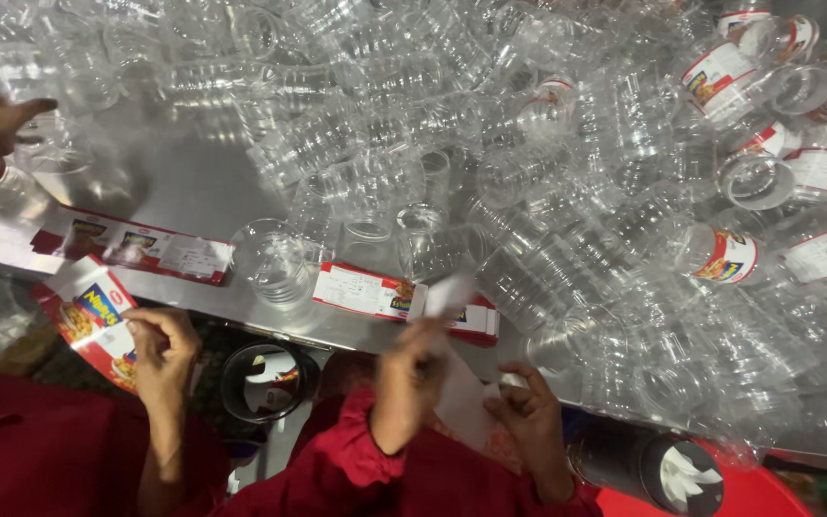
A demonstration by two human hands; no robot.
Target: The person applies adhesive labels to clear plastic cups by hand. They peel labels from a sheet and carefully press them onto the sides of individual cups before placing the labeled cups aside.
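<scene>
Though amid clear jars [528,191], left hand [413,369], right hand [528,416] on white sheet [461,397]

I count four hands along the lower and left edge of the frame, and three flat red-and-white label strips [404,299] lying on the metal table [193,187]. Clear plastic jars [279,263] fill the upper and right of the frame, far too many and too overlapped to count. About nine labelled jars [720,257] cluster at the right.
</scene>
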